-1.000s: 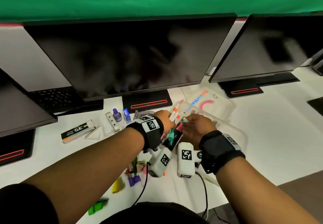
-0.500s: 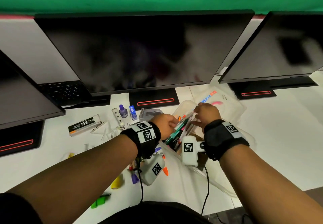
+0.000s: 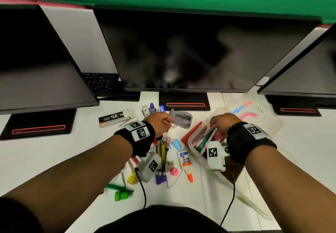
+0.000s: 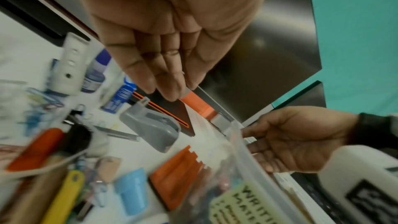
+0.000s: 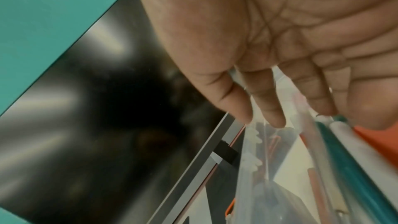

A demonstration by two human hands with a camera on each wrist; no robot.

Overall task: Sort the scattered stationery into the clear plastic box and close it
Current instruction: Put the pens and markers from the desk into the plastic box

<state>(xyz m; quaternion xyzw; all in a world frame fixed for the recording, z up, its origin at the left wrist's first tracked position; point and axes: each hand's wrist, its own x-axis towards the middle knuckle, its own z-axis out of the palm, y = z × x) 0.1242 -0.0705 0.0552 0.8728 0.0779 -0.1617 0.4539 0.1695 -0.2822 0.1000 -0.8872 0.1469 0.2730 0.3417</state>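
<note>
The clear plastic box (image 3: 193, 142) lies open at centre right with pens (image 3: 205, 140) inside, and its lid (image 3: 254, 116) lies behind it. My right hand (image 3: 221, 121) pinches the box's far wall (image 5: 254, 142), fingers outside and thumb on the pens. My left hand (image 3: 161, 121) hovers just left of a grey stapler (image 3: 181, 119), fingers close together (image 4: 170, 91); nothing plainly shows between them. A glue bottle (image 3: 184, 160), blue cap (image 3: 176, 144), red flat piece (image 3: 190, 132), staples box (image 3: 113, 117) and purple bottle (image 3: 152, 107) lie scattered on the white table.
Three dark monitors on black stands (image 3: 184, 103) line the back of the table, with a keyboard (image 3: 101, 82) behind. Clips, a green marker (image 3: 118, 188) and a yellow piece (image 3: 132, 178) lie near the front edge. Wrist-camera cables (image 3: 143, 192) hang over that edge.
My left hand has left the box and moved left to the grey stapler. My right hand stays at the box's far end. The pens now lie in the box.
</note>
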